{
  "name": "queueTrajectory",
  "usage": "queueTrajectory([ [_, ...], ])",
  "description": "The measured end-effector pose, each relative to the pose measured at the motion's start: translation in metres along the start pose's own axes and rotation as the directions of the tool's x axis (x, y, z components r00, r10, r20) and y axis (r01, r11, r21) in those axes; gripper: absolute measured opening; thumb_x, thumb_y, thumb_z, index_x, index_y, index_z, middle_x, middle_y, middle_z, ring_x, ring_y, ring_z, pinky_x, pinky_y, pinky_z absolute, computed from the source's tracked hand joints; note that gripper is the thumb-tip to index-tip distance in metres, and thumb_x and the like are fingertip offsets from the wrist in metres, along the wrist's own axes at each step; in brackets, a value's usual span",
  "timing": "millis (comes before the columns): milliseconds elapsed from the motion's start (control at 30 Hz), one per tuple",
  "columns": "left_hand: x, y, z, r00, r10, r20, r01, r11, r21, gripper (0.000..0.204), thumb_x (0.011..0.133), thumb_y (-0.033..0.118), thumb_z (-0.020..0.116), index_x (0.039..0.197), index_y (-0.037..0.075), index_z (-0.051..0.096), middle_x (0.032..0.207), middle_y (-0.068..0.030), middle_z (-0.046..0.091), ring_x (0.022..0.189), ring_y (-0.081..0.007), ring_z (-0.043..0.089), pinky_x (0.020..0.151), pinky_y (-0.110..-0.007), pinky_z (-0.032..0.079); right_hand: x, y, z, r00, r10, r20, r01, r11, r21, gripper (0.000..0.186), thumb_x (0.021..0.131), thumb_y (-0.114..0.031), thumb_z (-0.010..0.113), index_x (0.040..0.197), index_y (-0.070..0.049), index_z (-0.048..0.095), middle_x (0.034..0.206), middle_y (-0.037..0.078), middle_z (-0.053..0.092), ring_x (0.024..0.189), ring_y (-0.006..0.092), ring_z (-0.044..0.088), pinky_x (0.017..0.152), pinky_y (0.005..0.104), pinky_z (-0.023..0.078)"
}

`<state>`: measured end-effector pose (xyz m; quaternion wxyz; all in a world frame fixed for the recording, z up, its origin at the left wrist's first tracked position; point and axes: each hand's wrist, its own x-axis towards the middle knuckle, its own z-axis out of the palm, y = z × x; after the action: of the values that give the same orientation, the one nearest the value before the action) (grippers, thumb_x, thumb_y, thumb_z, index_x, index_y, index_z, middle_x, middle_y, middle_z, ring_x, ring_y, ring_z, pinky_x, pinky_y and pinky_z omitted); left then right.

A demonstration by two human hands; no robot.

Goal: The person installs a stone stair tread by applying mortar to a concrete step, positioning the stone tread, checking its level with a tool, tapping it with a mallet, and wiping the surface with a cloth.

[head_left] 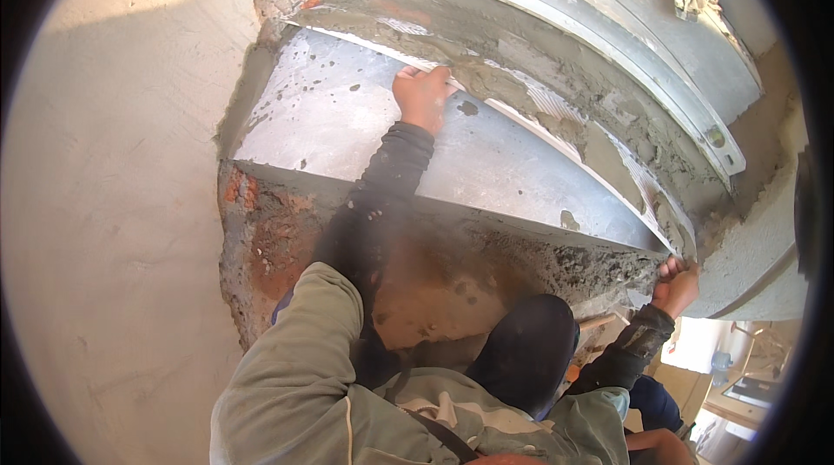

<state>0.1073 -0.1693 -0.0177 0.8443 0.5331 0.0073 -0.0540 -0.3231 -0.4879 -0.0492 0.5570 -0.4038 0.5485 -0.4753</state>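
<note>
Both hands: I have them on one pale stone slab (486, 161), a long window-sill piece lying across the middle of the frame.
Left hand: my left hand (423, 97) is at upper centre, fingers curled over the far edge of the slab and pinching it, knuckles toward me.
Right hand: my right hand (676, 284) is at the right, lower down, fingers closed around the narrow right end of the slab, thumb side up.
Slab position: it runs from upper left to the right edge of the opening, its top face flecked with grey blobs, its near edge casting a dark line.
Mortar bed: wet grey mortar (556, 92) lies in a band just beyond the slab's far edge, touching it, with comb ridges showing toward the right.
Window frame: a grey metal frame (625, 39) curves along the top of the picture behind the mortar.
Brickwork: rough red brick (278, 239) and crumbly mortar show below the slab at left and centre.
Wall: smooth plastered wall (113, 204) fills the left side of the frame.
Sleeves: my left forearm is in a dark sleeve (391, 170), with an olive jacket (295, 361) at the bottom.
Knee: a dark trouser knee (530, 343) sits at lower centre, below the slab.
</note>
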Motion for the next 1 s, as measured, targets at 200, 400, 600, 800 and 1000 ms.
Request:
queueTrajectory([
  [200,0.009,0.001,-0.007,0.973,-0.015,0.231,0.031,0.997,-0.066,0.032,0.089,-0.01,0.056,0.119,-0.001,0.055,0.109,-0.0117,0.067,0.094,-0.0254,0.071,0.072,-0.042,0.064,-0.013,0.013,0.003,0.997,0.012,-0.074,-0.01,0.999,0.031,0.032,0.104,-0.028,0.052,0.115,0.001,0.059,0.088,0.009,0.064,0.071,0.0163,0.065,0.058,0.0286,0.055],
  [400,0.014,0.0,0.001,0.983,0.03,0.183,-0.02,0.998,-0.052,0.034,0.087,-0.011,0.056,0.12,-0.002,0.057,0.109,-0.0129,0.068,0.092,-0.0257,0.072,0.067,-0.039,0.066,-0.002,0.009,0.004,1.0,0.0,0.004,0.0,0.999,0.033,0.031,0.104,-0.029,0.05,0.114,0.0,0.056,0.088,0.009,0.064,0.071,0.0168,0.063,0.059,0.0298,0.054],
  [600,0.021,-0.002,-0.003,0.979,-0.006,0.204,-0.004,0.999,0.049,0.038,0.086,-0.011,0.058,0.123,-0.003,0.056,0.113,-0.0146,0.066,0.089,-0.0242,0.072,0.065,-0.038,0.065,0.009,0.012,0.001,1.0,0.013,0.019,-0.014,0.998,0.065,0.029,0.105,-0.029,0.05,0.111,-0.001,0.057,0.086,0.008,0.063,0.072,0.0163,0.061,0.059,0.0307,0.053],
  [800,0.022,-0.011,0.001,0.956,0.158,0.249,-0.146,0.987,-0.066,0.04,0.083,-0.013,0.058,0.123,-0.007,0.053,0.111,-0.0163,0.065,0.09,-0.024,0.071,0.063,-0.036,0.065,0.017,0.013,-0.007,1.0,-0.014,-0.021,0.016,0.996,0.092,0.028,0.105,-0.028,0.052,0.105,-0.001,0.058,0.085,0.007,0.062,0.07,0.0161,0.061,0.057,0.0286,0.052],
  [1000,0.025,0.006,0.022,0.972,0.068,0.224,-0.073,0.997,0.014,0.043,0.083,-0.012,0.059,0.125,-0.007,0.05,0.114,-0.0178,0.063,0.093,-0.0254,0.071,0.061,-0.035,0.066,0.014,-0.018,-0.003,0.996,-0.082,-0.031,0.083,0.996,0.027,0.027,0.103,-0.026,0.054,0.108,0.0,0.059,0.095,0.008,0.064,0.078,0.0137,0.064,0.062,0.0241,0.056],
])
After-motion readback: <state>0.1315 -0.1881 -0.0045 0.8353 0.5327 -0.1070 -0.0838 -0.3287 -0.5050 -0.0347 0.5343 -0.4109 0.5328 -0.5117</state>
